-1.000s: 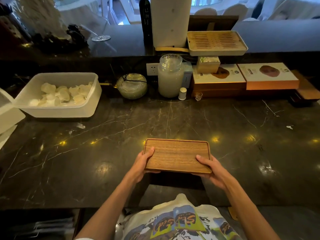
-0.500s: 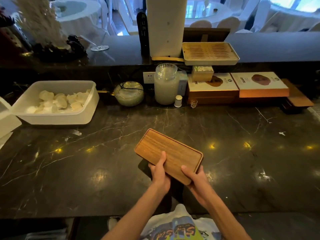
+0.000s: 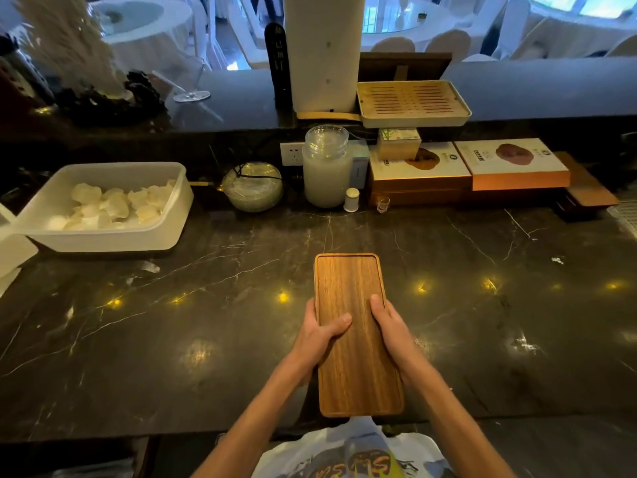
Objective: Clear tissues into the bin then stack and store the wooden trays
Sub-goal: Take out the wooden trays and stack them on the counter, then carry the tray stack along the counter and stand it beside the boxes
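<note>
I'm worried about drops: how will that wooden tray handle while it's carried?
The wooden tray likely stays stiff: it juts past the left hand and right hand unbent. Its smooth surface might slip. Probably fairly light, held by its sides.

The tray (image 3: 355, 339) is warm brown with lengthwise dark grain, the table (image 3: 206, 339) near-black marble veined white with yellow light spots, the bin (image 3: 113, 236) translucent white holding pale, perhaps cream tissues (image 3: 113, 208), and the boxes (image 3: 517, 167) white-topped with orange sides.
</note>
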